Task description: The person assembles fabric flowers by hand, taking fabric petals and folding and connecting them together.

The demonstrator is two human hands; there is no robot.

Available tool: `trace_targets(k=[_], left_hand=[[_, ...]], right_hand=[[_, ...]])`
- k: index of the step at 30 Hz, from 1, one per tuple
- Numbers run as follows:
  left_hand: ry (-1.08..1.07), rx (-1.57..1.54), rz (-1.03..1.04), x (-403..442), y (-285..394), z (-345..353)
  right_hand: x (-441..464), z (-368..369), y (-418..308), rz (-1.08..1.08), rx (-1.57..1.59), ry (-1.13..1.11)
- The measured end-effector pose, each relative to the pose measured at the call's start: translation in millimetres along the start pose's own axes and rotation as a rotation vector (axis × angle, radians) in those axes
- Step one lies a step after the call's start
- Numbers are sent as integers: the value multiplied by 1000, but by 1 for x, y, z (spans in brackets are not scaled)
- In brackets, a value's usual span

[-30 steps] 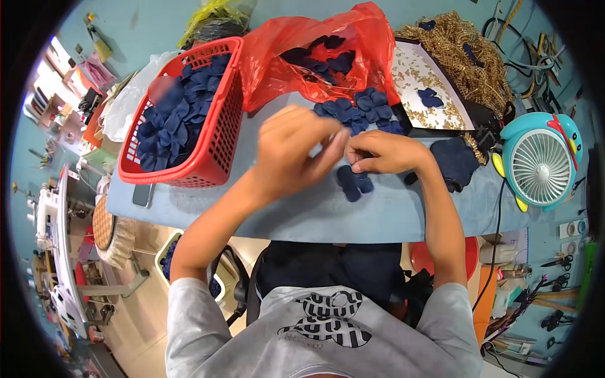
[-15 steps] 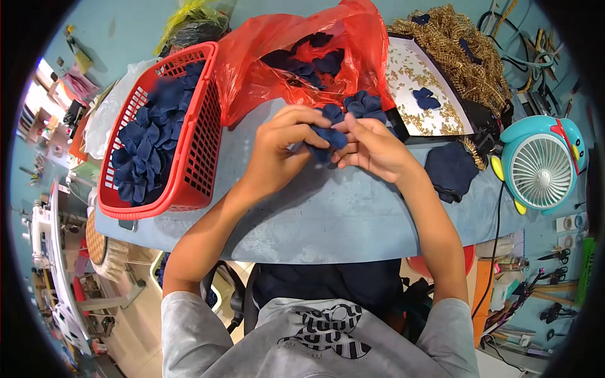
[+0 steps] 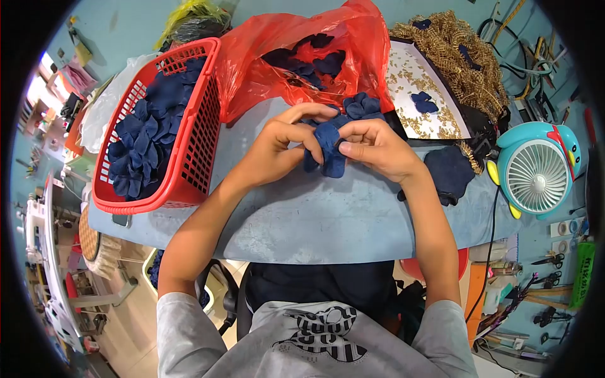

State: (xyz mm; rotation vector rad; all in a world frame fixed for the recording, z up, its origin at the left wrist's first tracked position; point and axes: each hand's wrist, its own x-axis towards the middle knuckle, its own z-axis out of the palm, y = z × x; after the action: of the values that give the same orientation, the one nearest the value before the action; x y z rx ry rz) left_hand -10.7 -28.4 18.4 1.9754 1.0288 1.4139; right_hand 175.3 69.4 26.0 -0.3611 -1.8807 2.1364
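Between my two hands is a navy fabric flower [image 3: 329,146], its petals hanging down over the table. My left hand [image 3: 287,142] pinches it from the left side, fingers curled over the upper petals. On the right, my right hand [image 3: 375,146] grips a petal edge between thumb and fingers. Just behind them another navy flower [image 3: 362,106] lies at the mouth of a red plastic bag [image 3: 246,75], which holds more navy pieces. A shallow box [image 3: 403,69] of small gold bits, with one navy flower piece [image 3: 424,102] in it, stands beyond my right hand.
A red basket [image 3: 200,142] full of navy flowers stands at the left. Gold trim [image 3: 454,44] is heaped at the back right. Stacked dark fabric [image 3: 449,173] lies near a turquoise fan [image 3: 539,165], whose cord runs over the table's right side.
The flower between my hands has turned, and its petals now hang lower toward me. My right hand has shifted from an open-fingered hold to a pinch on a petal.
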Motion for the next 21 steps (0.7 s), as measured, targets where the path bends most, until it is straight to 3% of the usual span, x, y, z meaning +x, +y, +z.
trace_targets(k=[3,9,13,14,17,21], left_hand=[[-5,-35,-21,-2,-7,-3],[399,135,-80,-2,-7,-3],[523,442,95,1,9,-2],[451,522,212,0,8,-2],[250,597,230,-2,16,11],[271,509,172,-6,11,21]], right_hand=[[2,0,4,-28,-211,6],[8,6,13,-133,-387,204],[9,6,11,-184,-360,298],[9,6,12,-197,-336,313],[9,6,14,-194,-221,316],[12,9,19,-218,-210,288]])
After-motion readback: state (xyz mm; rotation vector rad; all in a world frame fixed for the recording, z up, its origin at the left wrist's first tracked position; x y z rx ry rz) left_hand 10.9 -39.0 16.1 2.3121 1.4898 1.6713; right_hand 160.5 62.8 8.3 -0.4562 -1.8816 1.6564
